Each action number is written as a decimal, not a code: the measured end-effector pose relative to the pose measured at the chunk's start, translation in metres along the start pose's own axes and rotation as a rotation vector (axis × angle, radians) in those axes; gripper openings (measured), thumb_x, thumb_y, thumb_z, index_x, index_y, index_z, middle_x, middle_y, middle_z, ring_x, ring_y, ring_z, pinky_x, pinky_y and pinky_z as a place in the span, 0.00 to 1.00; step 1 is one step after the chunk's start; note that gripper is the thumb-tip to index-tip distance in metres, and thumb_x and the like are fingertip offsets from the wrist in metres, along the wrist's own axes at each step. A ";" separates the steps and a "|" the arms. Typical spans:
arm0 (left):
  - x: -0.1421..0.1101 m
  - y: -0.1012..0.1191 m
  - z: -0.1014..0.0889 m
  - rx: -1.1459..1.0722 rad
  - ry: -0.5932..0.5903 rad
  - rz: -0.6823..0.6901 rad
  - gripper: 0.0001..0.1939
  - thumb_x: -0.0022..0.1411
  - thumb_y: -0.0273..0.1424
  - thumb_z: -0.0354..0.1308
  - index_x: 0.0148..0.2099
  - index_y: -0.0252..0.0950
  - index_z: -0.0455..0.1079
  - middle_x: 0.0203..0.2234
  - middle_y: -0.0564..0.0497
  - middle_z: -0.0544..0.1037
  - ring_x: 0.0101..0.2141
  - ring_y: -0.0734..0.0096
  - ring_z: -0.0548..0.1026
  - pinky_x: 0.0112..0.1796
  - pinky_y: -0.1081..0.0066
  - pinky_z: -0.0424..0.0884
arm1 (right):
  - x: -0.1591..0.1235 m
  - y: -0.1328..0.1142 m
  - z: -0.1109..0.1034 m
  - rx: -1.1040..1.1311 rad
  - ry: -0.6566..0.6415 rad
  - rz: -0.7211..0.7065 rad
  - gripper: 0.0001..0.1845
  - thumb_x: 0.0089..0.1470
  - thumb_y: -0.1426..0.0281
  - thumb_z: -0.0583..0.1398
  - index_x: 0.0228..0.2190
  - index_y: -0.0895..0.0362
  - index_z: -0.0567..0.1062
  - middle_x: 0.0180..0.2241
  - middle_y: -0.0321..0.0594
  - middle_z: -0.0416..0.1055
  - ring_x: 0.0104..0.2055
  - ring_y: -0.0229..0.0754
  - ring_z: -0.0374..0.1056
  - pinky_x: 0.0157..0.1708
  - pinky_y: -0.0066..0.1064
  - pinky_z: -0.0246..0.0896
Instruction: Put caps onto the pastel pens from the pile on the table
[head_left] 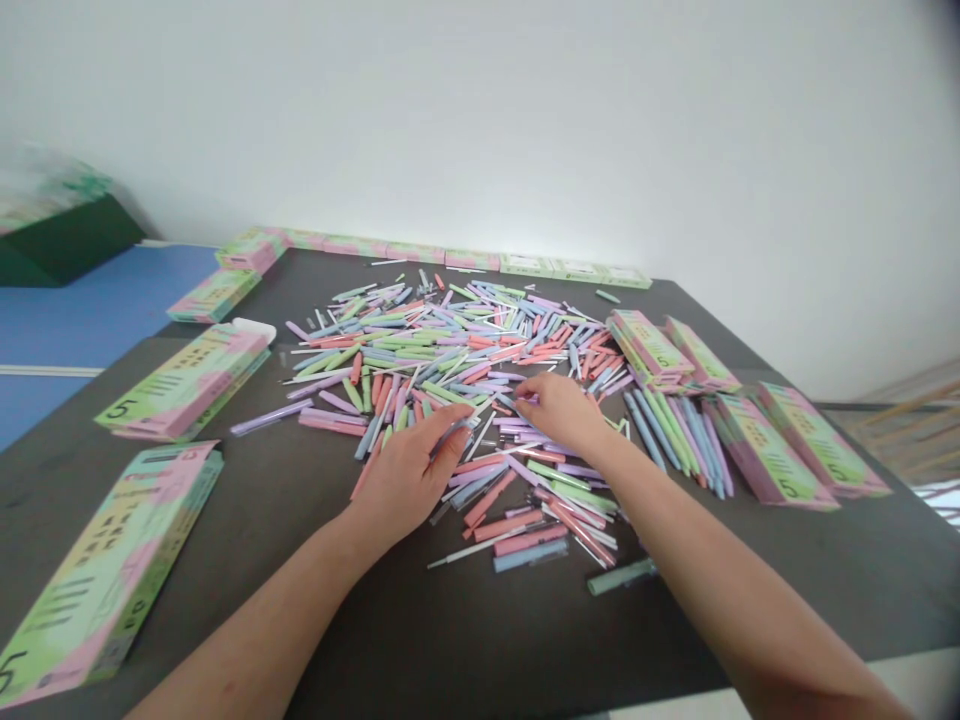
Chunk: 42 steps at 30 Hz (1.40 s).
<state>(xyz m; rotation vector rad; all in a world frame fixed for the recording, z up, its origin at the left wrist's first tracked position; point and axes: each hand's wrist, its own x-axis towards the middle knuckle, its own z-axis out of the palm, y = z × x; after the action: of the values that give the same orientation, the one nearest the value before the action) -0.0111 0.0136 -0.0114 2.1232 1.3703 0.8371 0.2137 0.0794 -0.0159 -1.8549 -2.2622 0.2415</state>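
A big loose pile of pastel pen parts (pixel 450 350), pink, green, blue and purple barrels with thin white refills, covers the middle of a dark table (pixel 300 610). My left hand (pixel 409 470) rests on the pile's near edge, fingers curled over some pens near a pale barrel. My right hand (pixel 559 410) lies palm down on the pile just right of it, fingers bent and touching pens. What either hand grips is hidden under the fingers. A neat row of assembled pens (pixel 679 430) lies to the right of my right hand.
Flat green-and-pink pen boxes lie around the pile: stacks at the left (pixel 187 380), one at the near left (pixel 105 570), several at the right (pixel 787 440) and a row along the far edge (pixel 525 263). A white wall stands behind. A blue surface (pixel 67 310) adjoins on the left.
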 end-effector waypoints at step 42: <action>-0.011 0.012 -0.001 -0.048 -0.100 0.221 0.15 0.68 0.31 0.50 0.53 0.36 0.71 0.30 0.50 0.80 0.32 0.71 0.77 0.39 0.74 0.71 | -0.074 0.005 -0.028 1.295 0.156 -0.118 0.07 0.50 0.68 0.66 0.35 0.54 0.78 0.24 0.34 0.69 0.23 0.35 0.63 0.22 0.29 0.57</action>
<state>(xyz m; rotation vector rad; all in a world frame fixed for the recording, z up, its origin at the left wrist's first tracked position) -0.0077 -0.0006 -0.0055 2.2747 1.0686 0.8260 0.2400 0.0074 0.0057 -0.9603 -1.4040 1.1391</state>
